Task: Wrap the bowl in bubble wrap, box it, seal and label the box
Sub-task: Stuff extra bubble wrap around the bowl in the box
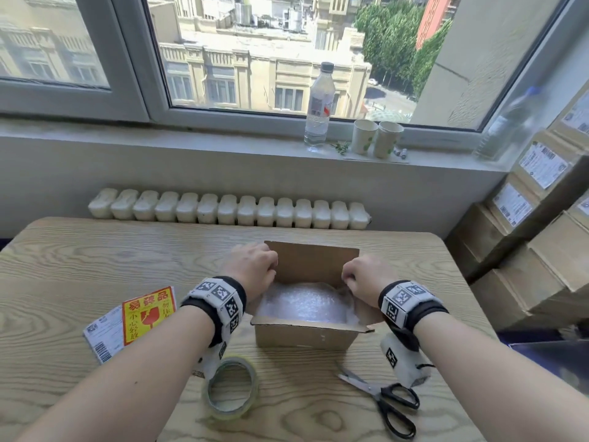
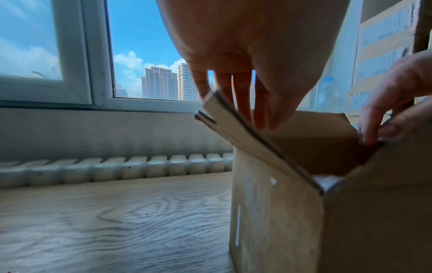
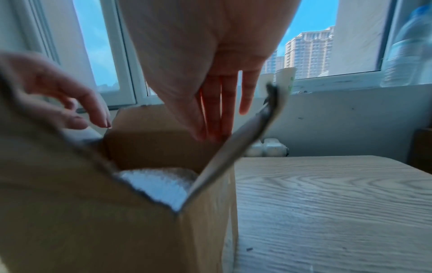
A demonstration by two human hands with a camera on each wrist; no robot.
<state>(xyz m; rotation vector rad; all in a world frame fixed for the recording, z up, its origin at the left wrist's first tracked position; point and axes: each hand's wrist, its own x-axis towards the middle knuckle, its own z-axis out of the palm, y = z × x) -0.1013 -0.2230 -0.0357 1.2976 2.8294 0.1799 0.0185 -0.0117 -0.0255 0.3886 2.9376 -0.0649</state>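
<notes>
An open cardboard box stands mid-table with its back flap upright. Inside lies the bowl, hidden under bubble wrap, which also shows in the right wrist view. My left hand grips the top of the left side flap, which leans over the opening. My right hand holds the right side flap the same way. In the left wrist view the right hand's fingers pinch that flap's edge.
On the wooden table, a clear tape roll and black scissors lie in front of the box. A red fragile sticker and a shipping label lie left. Stacked cartons stand right; a bottle and cups stand on the sill.
</notes>
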